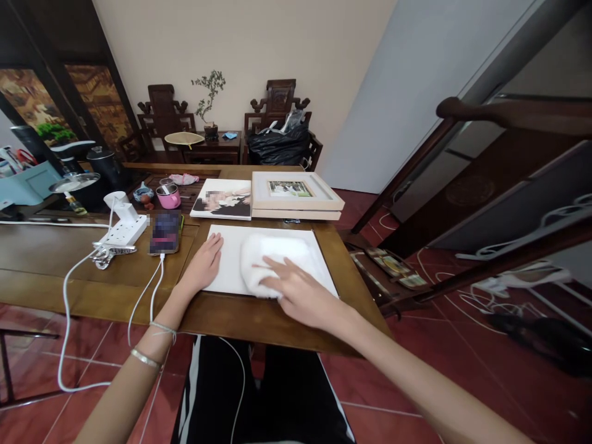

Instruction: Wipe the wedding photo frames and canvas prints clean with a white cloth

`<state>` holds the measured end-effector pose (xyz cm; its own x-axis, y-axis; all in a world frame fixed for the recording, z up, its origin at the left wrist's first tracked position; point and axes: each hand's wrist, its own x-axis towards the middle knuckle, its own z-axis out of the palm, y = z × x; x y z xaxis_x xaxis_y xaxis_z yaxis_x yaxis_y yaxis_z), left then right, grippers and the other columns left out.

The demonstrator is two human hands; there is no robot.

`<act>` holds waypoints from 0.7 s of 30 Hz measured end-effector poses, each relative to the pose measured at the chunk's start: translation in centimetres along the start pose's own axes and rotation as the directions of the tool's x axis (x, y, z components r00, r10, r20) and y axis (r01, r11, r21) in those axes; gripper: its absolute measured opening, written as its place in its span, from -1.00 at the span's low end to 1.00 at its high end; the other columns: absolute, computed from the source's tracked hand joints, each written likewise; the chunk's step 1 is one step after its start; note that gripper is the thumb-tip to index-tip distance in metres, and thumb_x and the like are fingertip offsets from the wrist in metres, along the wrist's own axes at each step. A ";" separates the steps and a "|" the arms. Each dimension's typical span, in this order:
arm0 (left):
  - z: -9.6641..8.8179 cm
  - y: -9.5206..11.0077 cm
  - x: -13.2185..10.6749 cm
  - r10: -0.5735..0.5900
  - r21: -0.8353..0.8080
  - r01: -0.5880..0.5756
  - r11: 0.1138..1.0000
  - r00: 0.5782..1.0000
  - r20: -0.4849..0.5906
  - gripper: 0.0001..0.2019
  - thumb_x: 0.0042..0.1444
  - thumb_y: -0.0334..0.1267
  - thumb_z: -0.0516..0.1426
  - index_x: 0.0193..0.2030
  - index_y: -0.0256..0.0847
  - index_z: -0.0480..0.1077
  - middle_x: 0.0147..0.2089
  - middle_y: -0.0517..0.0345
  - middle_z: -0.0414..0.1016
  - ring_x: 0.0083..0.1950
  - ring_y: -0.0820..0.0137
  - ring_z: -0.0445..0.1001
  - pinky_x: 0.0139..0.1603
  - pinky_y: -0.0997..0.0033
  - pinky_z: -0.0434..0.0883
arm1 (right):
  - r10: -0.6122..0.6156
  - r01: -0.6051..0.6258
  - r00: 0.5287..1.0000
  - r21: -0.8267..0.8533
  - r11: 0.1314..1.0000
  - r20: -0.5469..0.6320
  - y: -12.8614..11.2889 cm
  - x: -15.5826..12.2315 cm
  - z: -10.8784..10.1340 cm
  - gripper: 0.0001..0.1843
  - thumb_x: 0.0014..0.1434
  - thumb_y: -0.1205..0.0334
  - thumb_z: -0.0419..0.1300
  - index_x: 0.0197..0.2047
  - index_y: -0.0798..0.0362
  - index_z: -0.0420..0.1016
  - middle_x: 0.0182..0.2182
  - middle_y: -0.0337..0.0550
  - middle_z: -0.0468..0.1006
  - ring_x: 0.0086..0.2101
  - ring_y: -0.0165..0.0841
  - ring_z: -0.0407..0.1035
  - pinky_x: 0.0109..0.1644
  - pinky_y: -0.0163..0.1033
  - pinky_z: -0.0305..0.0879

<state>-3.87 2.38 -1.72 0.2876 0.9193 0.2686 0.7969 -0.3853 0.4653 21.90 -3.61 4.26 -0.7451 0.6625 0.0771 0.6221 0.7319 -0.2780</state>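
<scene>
A flat white panel (pixel 231 262) lies on the wooden table near its front edge. My left hand (pixel 203 264) rests on the panel's left edge, open, with its fingers stretched out. On the panel's middle and right part is a soft white cloth (pixel 259 253), somewhat blurred. My right hand (pixel 296 290) presses on this cloth from the front right, its fingers bent onto it. Part of the panel is hidden under the cloth and hand. Just behind the panel lie a photo print (pixel 224 198) and a light wooden picture frame (pixel 298 191) stacked on another.
To the left are a phone (pixel 165 234) on a charging cable, a white power strip (pixel 124 231), a pink cup (pixel 169 196) and a blue box (pixel 32 182). A dark wooden chair (pixel 462 179) stands at the right. Cables lie on the red tiled floor (pixel 393 419).
</scene>
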 end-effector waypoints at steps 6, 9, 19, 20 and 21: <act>0.0 -0.2 0.0 0.009 -0.005 -0.009 1.000 1.000 0.005 -0.51 0.27 -0.27 -0.16 0.27 -0.43 0.19 0.37 -0.17 0.10 0.42 0.21 -0.01 0.40 0.07 0.00 | 0.140 -0.139 0.990 -0.106 0.985 0.008 2.2 7.4 0.1 -0.39 0.02 0.59 -0.03 0.16 0.16 0.33 0.27 0.18 0.19 0.31 0.03 -0.14 0.22 0.39 -0.09; 0.0 -0.3 0.1 0.019 -0.004 -0.019 1.000 1.000 -0.002 -0.52 0.27 -0.26 -0.16 0.27 -0.41 0.20 0.37 -0.15 0.11 0.42 0.21 -0.01 0.40 0.05 0.00 | 0.151 -0.142 0.987 -0.156 0.978 0.048 1.2 8.3 0.4 -0.39 0.04 0.58 -0.02 0.18 0.15 0.33 0.31 0.15 0.11 0.30 0.09 -0.16 0.21 0.44 -0.14; 0.2 -0.4 0.1 0.039 0.011 -0.039 0.999 0.999 -0.010 -0.52 0.27 -0.27 -0.17 0.26 -0.43 0.20 0.37 -0.17 0.12 0.42 0.21 0.00 0.40 0.05 0.01 | -0.134 0.145 0.974 -0.052 0.988 0.181 -5.3 0.4 1.6 -0.51 0.04 0.49 0.07 0.05 0.08 0.47 0.32 0.07 0.10 0.31 0.10 -0.19 0.27 0.39 -0.24; 0.2 -0.4 0.1 0.039 0.009 -0.039 0.999 0.999 -0.012 -0.52 0.27 -0.27 -0.17 0.27 -0.42 0.20 0.37 -0.16 0.12 0.42 0.21 0.00 0.40 0.06 0.01 | -0.142 0.151 0.973 -0.034 0.988 0.182 -5.2 0.3 1.5 -0.50 0.03 0.50 0.06 0.05 0.08 0.47 0.32 0.05 0.11 0.31 0.08 -0.18 0.28 0.38 -0.23; 0.2 -0.4 0.1 0.039 0.010 -0.039 0.999 0.999 -0.012 -0.52 0.27 -0.28 -0.17 0.26 -0.43 0.20 0.37 -0.17 0.12 0.42 0.21 -0.01 0.40 0.06 0.01 | -0.142 0.148 0.975 -0.022 0.989 0.170 -5.0 0.3 1.3 -0.48 0.02 0.51 0.05 0.05 0.07 0.47 0.31 0.03 0.12 0.31 0.05 -0.18 0.29 0.36 -0.23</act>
<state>-4.09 2.63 -2.03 0.3118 0.9027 0.2966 0.7907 -0.4196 0.4458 18.24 -7.23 4.38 -0.8561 0.5146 -0.0484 0.5098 0.8254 -0.2425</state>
